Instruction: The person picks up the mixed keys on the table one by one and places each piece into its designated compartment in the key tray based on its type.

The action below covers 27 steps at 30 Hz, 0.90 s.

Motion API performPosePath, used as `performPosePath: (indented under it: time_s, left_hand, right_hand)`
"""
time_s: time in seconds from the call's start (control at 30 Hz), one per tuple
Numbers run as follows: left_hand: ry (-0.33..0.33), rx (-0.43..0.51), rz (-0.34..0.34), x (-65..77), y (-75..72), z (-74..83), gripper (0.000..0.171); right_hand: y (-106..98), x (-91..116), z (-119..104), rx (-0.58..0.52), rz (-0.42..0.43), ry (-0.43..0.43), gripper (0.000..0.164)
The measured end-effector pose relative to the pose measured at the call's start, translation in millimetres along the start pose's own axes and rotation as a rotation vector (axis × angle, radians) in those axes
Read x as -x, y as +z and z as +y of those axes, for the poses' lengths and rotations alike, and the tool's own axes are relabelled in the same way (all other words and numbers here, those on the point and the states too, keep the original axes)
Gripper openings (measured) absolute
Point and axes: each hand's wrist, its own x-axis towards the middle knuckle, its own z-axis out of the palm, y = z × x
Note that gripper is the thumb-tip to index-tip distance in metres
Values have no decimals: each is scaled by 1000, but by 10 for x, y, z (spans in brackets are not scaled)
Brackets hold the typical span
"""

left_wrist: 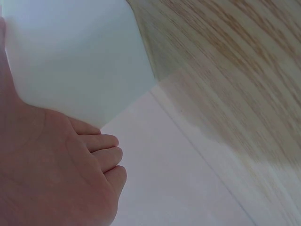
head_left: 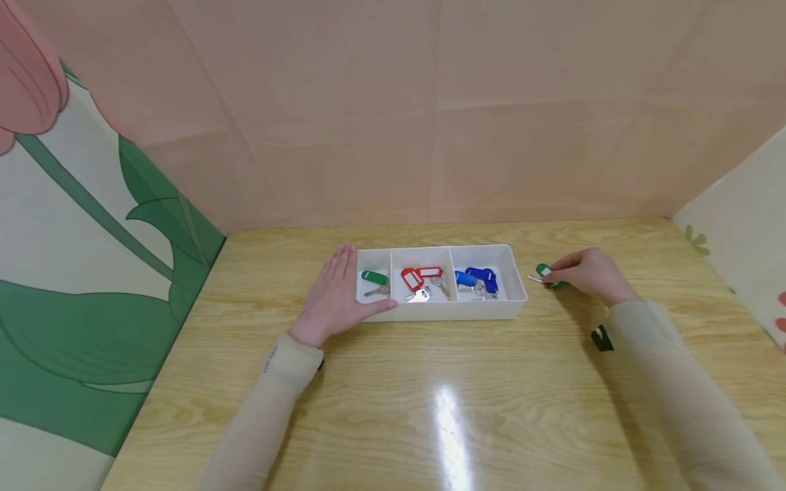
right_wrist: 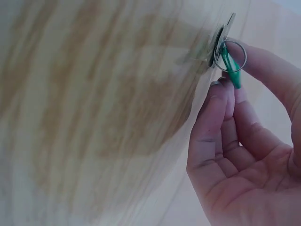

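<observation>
My right hand [head_left: 592, 276] pinches a green key tag [head_left: 543, 270] between thumb and fingertips, close over the table to the right of a white divided tray [head_left: 442, 311]. A metal key [head_left: 535, 279] pokes out to the left of it, and another bit of green [head_left: 557, 286] shows under the fingers. In the right wrist view, a split ring [right_wrist: 245, 60] hangs by the green tag [right_wrist: 232, 70]. My left hand [head_left: 334, 300] lies against the tray's left end, fingers straight, thumb along the front rim. The tray's wall [left_wrist: 80, 61] fills much of the left wrist view.
Inside the tray, the left compartment has a green-tagged key [head_left: 374, 277], the middle one red-tagged keys [head_left: 412, 279], the right one several blue key tags [head_left: 479, 274]. A pink-beige sheet [head_left: 430, 136] rises behind the wooden table [head_left: 381, 409]; patterned panels [head_left: 92, 327] stand at both sides.
</observation>
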Motion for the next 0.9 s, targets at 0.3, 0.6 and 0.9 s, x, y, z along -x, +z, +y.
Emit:
performPosePath:
  time_s: [0.3,0.6,0.9]
  left_hand:
    - [10,-10,10,-3,8,-2,134]
    - [8,-8,12,-1,12,4,133]
    - [12,-12,14,-14,16,-2,134]
  right_hand:
    - [-13,8,27,-39,6,-39,47]
    - [-55,7,69,-105,43,-17,58]
    - [-91,96,5,-146,38,11,62]
